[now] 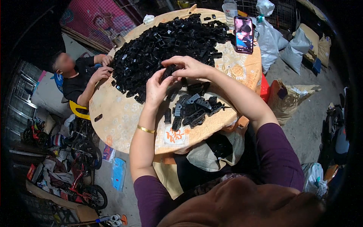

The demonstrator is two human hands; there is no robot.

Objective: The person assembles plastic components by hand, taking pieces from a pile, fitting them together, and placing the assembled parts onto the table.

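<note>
Over the worktop (113, 126), my left hand (155, 89) and right hand (189, 68) pinch one black part (168, 72). Its long axis, partly covered, slants toward the far edge.

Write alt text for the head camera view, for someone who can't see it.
A person's left hand and right hand hold a black part over a round, cloth-covered table heaped with black pieces. Another person is at its left edge, a lit phone near its right.
</note>
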